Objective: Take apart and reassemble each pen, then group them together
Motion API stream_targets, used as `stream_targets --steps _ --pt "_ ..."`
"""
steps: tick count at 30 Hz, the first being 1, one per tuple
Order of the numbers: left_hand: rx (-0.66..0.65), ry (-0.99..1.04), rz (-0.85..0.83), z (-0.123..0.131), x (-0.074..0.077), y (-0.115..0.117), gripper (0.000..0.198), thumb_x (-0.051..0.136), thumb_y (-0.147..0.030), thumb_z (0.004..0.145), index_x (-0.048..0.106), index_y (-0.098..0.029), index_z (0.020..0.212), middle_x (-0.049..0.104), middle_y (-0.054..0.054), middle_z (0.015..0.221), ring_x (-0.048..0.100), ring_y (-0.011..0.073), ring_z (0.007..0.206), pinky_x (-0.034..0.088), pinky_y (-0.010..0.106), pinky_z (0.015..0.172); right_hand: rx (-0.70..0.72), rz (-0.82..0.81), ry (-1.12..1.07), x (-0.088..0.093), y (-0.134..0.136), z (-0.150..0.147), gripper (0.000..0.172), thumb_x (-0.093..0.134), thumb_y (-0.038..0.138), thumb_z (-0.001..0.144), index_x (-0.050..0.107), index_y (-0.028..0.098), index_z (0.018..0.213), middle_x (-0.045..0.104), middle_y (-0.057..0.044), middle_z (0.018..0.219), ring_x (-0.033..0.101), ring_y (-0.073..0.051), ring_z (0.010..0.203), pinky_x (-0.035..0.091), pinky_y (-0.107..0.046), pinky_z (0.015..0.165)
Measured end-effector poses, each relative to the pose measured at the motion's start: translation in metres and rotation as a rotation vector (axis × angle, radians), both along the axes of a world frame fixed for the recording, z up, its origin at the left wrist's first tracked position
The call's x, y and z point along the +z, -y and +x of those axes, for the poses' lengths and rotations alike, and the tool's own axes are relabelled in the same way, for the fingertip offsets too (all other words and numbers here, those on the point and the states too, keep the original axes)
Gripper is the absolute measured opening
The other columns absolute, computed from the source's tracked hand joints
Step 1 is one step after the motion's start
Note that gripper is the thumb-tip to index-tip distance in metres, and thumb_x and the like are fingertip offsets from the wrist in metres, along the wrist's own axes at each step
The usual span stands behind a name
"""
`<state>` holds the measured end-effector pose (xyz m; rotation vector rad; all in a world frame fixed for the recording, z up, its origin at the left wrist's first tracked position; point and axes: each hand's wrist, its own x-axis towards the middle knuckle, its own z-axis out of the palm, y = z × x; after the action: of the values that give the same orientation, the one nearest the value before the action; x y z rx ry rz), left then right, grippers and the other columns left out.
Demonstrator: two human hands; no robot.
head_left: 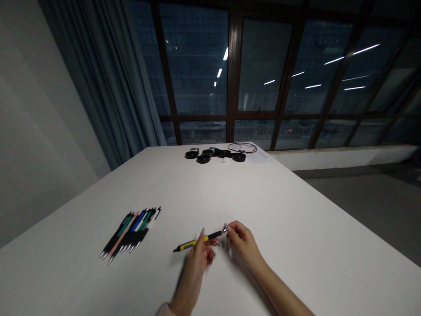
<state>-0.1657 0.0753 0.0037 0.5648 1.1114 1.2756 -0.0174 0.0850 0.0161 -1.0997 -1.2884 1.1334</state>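
Note:
A yellow and black pen (187, 245) is held above the near part of the white table. My left hand (199, 256) is closed around the pen's middle, thumb on top. At the pen's right end, my right hand (241, 239) pinches the small silver tip (224, 230) between thumb and forefinger. Whether that tip is joined to the black barrel or slightly apart, I cannot tell. Left of my hands lies a row of several pens (131, 232) side by side, in black, pink, blue, green and white, their silver tips toward me.
Several black round objects (204, 158) and a small white item (225, 161) lie at the far end of the white table (289, 219). A coiled black cable (243, 147) and a sheet of paper (263, 157) are beside them. A blue curtain (108, 79) hangs at the left.

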Motion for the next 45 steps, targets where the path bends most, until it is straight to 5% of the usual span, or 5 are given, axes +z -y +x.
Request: stream_targets --steps 15,22,45 --pt "-0.006 -0.016 -0.075 -0.002 -0.011 -0.004 0.062 0.069 -0.076 0.049 0.047 -0.019 0.047 0.044 -0.004 0.038 0.040 0.0069 0.033 0.027 0.021 0.034 0.028 -0.035 -0.041 0.002 0.003 -0.003 0.050 0.062 0.067 0.073 0.059 0.017 0.071 0.052 0.002 0.058 0.044 -0.011 0.052 0.034 -0.024 0.052" --pt "-0.036 -0.012 -0.059 -0.003 -0.003 -0.001 0.060 0.069 -0.074 0.054 0.046 -0.019 0.045 0.042 -0.004 0.037 0.041 0.0073 0.035 0.028 0.021 0.037 0.028 -0.061 -0.043 0.001 0.004 -0.004 0.052 0.065 0.068 0.068 0.058 0.018 0.064 0.050 0.004 0.052 0.040 -0.009 0.047 0.032 -0.023 0.048" --pt "0.103 -0.177 0.110 -0.006 -0.008 0.015 0.050 0.069 -0.067 0.062 0.055 -0.020 0.053 0.051 0.000 0.048 0.045 0.0132 0.049 0.034 0.026 0.052 0.154 -0.224 -0.114 0.005 0.006 -0.009 0.060 0.068 0.075 0.056 0.057 0.016 0.058 0.053 0.003 0.048 0.043 -0.008 0.043 0.034 -0.022 0.047"
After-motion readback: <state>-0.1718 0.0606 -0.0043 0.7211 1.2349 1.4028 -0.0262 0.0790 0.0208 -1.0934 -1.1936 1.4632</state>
